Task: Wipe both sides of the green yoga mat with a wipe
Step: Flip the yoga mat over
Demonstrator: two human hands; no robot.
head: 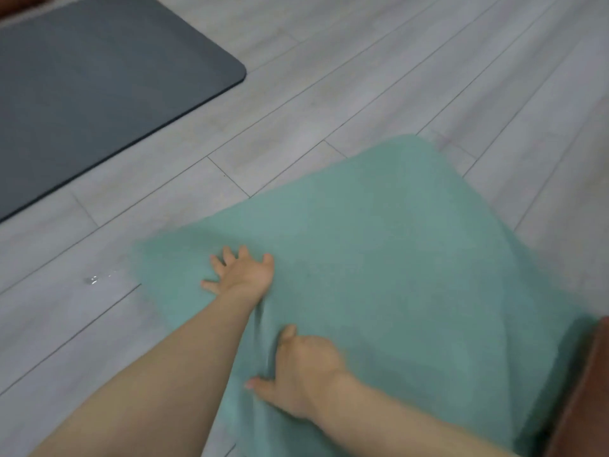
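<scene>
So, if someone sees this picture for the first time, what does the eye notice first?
First the green yoga mat, spread across the lower right of the grey plank floor, with both bare hands on it: the left hand lies flat with spread fingers near its left edge, the right hand closer to the camera. Then the dark grey mat at the upper left.

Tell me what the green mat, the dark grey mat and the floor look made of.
Green yoga mat: soft matte foam, probably; it wrinkles beside the right hand.
Dark grey mat: smooth matte rubber or foam; rounded corner.
Floor: pale wood-look planks with seams, perhaps laminate.
</scene>
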